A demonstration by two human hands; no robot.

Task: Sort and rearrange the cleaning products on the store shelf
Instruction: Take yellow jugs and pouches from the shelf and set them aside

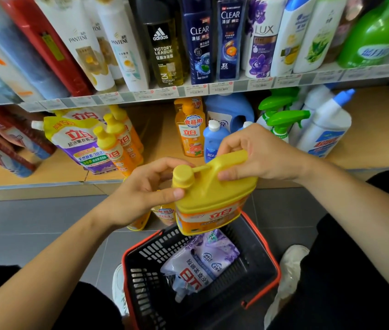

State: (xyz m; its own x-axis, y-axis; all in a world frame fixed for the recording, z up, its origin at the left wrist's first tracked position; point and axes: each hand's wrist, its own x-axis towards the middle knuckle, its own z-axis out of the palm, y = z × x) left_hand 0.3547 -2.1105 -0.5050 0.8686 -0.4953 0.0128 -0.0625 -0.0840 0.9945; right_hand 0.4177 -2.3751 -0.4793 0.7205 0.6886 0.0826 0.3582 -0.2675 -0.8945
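Setting: store shelf point(46, 173) at 12 o'clock, grey floor.
Detergent jug point(210, 196): yellow, above black basket point(263, 246).
Left hand point(141, 194): fingers gripping the jug beside its cap.
Right hand point(257, 152): fingers gripping its handle.

My left hand point(145, 194) and my right hand point(257, 153) are bare, no gloves, rings or watch, and both forearms are uncovered up to the frame edge, so no sleeve shows. My nails are short and plain. I'm wearing black trousers point(345, 270), the dark fabric covering both legs at the lower corners. On my feet are pale, whitish sneakers: the right shoe point(291, 270) looks scuffed and creased, and of the left shoe point(118, 289) only a narrow strip shows
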